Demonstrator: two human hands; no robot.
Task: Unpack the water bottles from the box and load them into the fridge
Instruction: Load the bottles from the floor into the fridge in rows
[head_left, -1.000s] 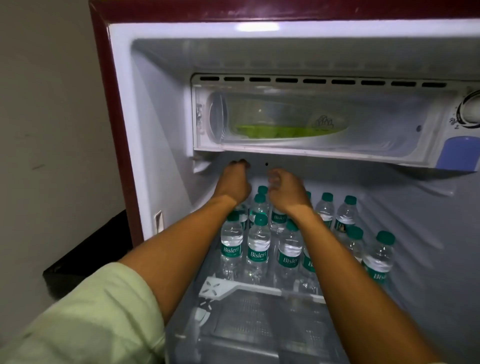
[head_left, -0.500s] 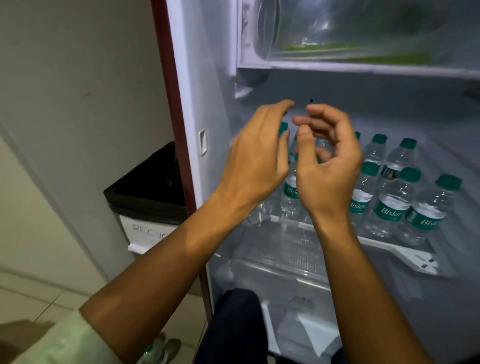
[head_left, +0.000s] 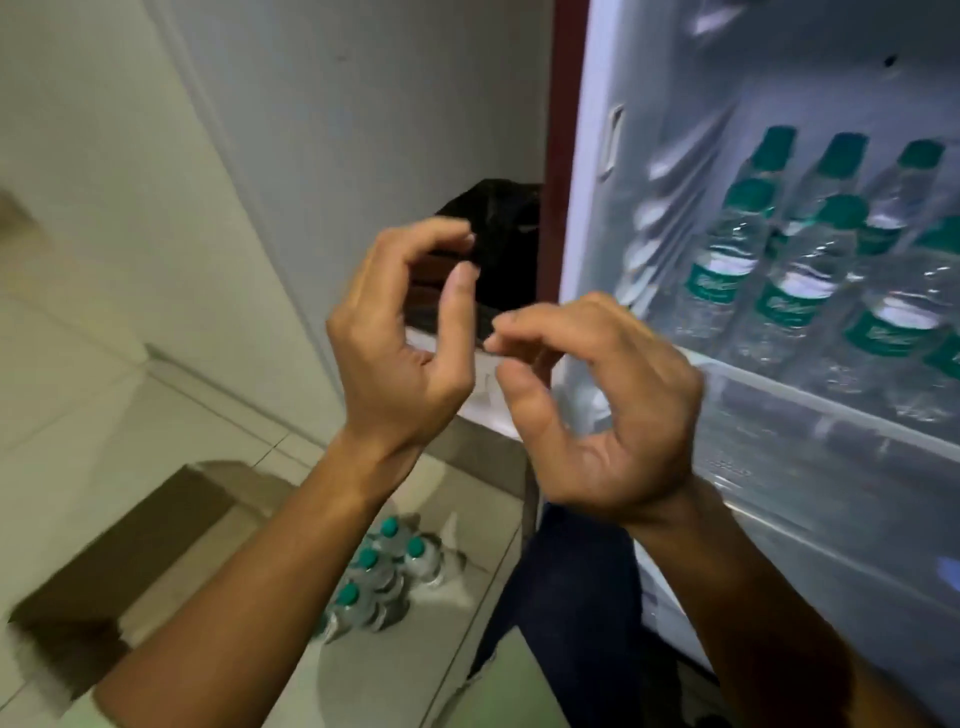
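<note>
Pale floor tiles (head_left: 78, 415) and a plain wall frame the scene, with the open fridge (head_left: 582, 156) at right. Both hands are empty, fingers loosely curled: the left hand (head_left: 400, 343) hangs in front of a dark bin (head_left: 506, 244), the right hand (head_left: 602, 410) just beside it, near the fridge's edge. Neither touches a bottle. Outward from them, loaded water bottles (head_left: 800, 270) stand upright in rows on the fridge shelf (head_left: 831, 395). Low on the floor, a cluster of remaining bottles (head_left: 379, 582) sits in torn wrap beside the cardboard box (head_left: 119, 561). The step in hand is probably fetching more. To do it well, the person should reach down, take each bottle around its body rather than by the cap, and set it upright in a free spot beside the rows without knocking those already standing.
</note>
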